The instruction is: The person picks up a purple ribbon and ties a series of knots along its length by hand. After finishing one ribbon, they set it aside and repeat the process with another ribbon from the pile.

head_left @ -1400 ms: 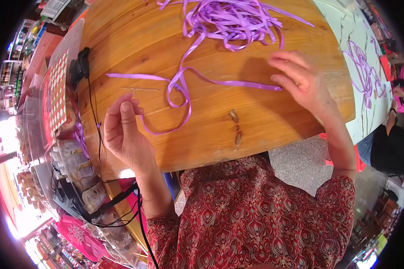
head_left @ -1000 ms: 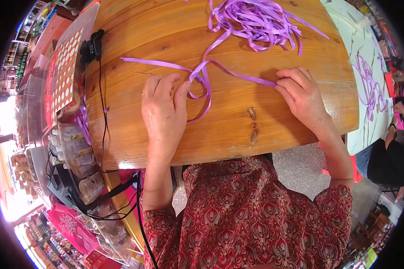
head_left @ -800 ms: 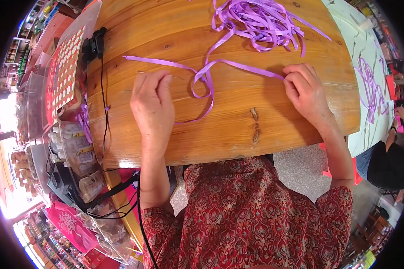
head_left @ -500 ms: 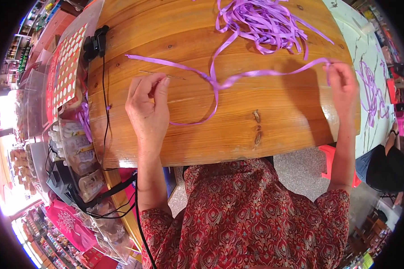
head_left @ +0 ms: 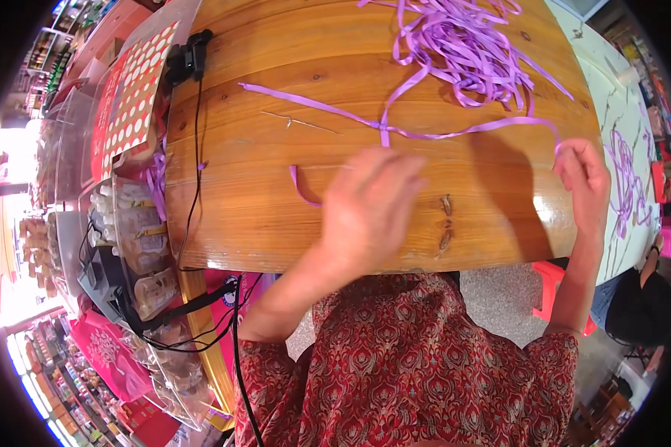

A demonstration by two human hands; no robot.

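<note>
Right hand (head_left: 583, 175), frame right, has fingers clamped on the purple ribbon (head_left: 525, 120); left hand (head_left: 369, 205), mid-frame, is blurred; fingers apart or together, can't tell!

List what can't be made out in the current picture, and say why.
Head view: left grip is blurred, so whether it holds anything is unclear.
Head view: ribbon is partly hidden by the left grip, so how its lower curve joins the crossing can't be seen; the right grip hides its tip.
Head view: pile is cut off by the top edge.
Head view: thin piece is too small to identify.
</note>
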